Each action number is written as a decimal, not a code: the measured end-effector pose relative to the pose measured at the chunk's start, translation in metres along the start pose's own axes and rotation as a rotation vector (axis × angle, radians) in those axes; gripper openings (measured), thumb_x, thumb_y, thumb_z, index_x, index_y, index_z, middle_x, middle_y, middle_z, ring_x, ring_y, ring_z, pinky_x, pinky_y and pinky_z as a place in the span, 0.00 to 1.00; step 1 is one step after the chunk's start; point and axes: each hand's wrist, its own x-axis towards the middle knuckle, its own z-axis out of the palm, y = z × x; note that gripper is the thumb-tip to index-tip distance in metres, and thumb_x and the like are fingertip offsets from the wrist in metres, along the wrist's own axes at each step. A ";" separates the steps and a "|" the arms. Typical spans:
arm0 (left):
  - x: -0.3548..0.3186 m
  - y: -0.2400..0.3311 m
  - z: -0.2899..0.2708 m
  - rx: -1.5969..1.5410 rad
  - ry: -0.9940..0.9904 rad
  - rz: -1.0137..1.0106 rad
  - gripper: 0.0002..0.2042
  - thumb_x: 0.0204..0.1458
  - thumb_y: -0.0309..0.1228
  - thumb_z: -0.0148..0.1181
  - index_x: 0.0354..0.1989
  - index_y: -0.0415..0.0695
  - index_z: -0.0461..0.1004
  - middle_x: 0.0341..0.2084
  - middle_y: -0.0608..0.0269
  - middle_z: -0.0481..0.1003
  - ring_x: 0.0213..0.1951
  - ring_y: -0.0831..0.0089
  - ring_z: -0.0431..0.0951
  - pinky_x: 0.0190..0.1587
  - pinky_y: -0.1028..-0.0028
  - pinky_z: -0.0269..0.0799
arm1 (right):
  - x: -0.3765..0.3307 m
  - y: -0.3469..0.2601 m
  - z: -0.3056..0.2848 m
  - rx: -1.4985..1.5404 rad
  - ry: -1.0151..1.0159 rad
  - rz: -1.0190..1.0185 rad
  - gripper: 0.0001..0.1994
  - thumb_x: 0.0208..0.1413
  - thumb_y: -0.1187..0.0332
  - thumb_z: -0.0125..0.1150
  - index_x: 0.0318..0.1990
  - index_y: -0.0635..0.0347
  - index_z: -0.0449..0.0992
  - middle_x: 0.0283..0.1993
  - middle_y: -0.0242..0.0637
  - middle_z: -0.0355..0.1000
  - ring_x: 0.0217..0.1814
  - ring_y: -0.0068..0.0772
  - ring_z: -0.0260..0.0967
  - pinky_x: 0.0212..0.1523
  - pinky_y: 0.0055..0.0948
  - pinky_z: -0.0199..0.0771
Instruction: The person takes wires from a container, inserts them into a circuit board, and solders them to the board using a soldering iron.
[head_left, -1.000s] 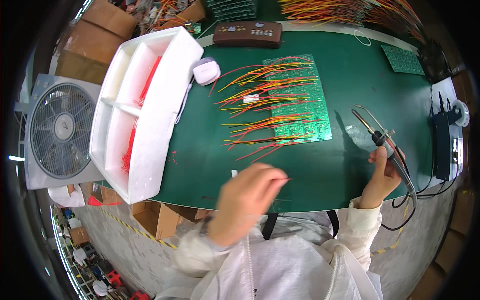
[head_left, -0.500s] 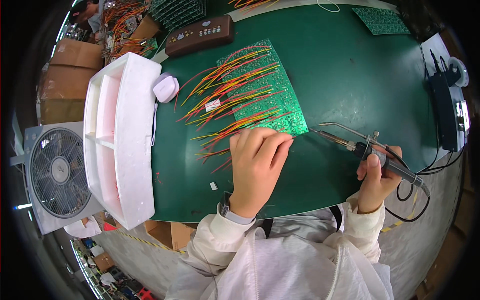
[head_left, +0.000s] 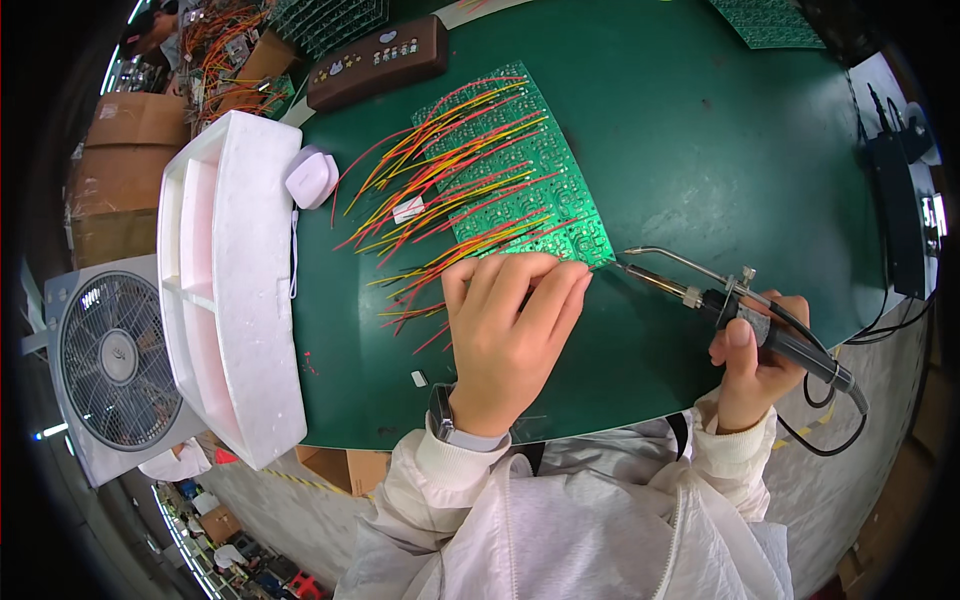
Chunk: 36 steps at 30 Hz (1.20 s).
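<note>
Our right hand grips a metal-tipped soldering iron; our left hand, hold unclear, has reached the glossy circuit board.

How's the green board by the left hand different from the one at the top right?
The near board has red and yellow wires across it; the far board shows none. The left hand is at the near board's lower edge; no hand is near the far board. Both are green circuit boards.

Cardboard boxes are stacked left of the brown case. A lilac case is set near it.
</note>
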 end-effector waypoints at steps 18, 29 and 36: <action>0.000 -0.001 0.004 -0.068 0.006 0.014 0.09 0.32 0.20 0.62 0.24 0.44 0.72 0.21 0.69 0.68 0.25 0.72 0.68 0.30 0.74 0.58 | -0.001 0.003 -0.002 -0.042 -0.057 -0.051 0.14 0.39 0.69 0.63 0.25 0.65 0.63 0.19 0.31 0.61 0.17 0.21 0.57 0.22 0.19 0.58; 0.002 0.003 0.002 -0.131 -0.034 -0.126 0.08 0.33 0.20 0.62 0.24 0.44 0.72 0.21 0.70 0.70 0.25 0.74 0.69 0.32 0.75 0.57 | 0.000 0.006 -0.003 -0.059 -0.066 -0.100 0.15 0.38 0.68 0.64 0.26 0.65 0.62 0.18 0.33 0.63 0.18 0.21 0.57 0.22 0.19 0.58; 0.000 0.002 0.003 -0.108 -0.017 -0.105 0.08 0.33 0.21 0.63 0.24 0.45 0.73 0.22 0.71 0.70 0.26 0.74 0.69 0.34 0.75 0.56 | -0.002 0.002 -0.002 -0.048 -0.060 -0.032 0.15 0.38 0.68 0.64 0.26 0.65 0.62 0.18 0.34 0.63 0.18 0.21 0.57 0.23 0.19 0.59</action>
